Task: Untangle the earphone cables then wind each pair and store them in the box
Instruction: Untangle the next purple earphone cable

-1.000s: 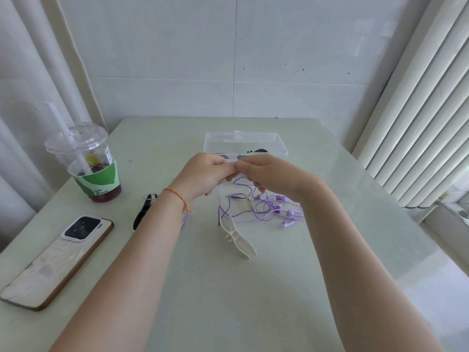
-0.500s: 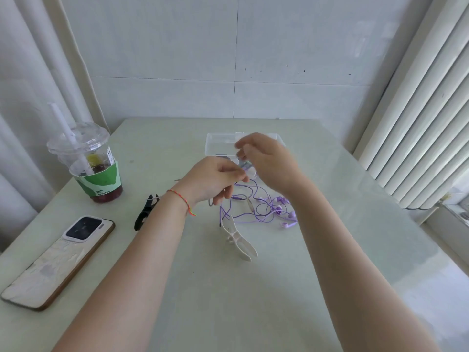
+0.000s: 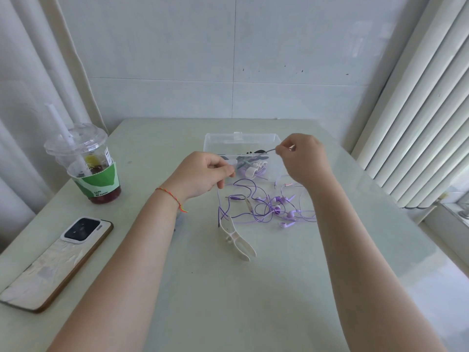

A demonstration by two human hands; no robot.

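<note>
Earphone cable (image 3: 256, 156) is stretching taut between my fingers, left hand (image 3: 200, 174) pinching its near end, right hand (image 3: 302, 158) pinching the far end above the box (image 3: 223, 138).

The right hand (image 3: 303, 158) drew away from the left hand (image 3: 200, 174) toward the right, pulling a stretch of purple cable (image 3: 256, 156) taut between them above the box (image 3: 241, 141).

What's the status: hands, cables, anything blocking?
Left hand and right hand pinch one cable taut above the box. Purple tangle loose on table. Winder alongside, nothing blocking.
</note>
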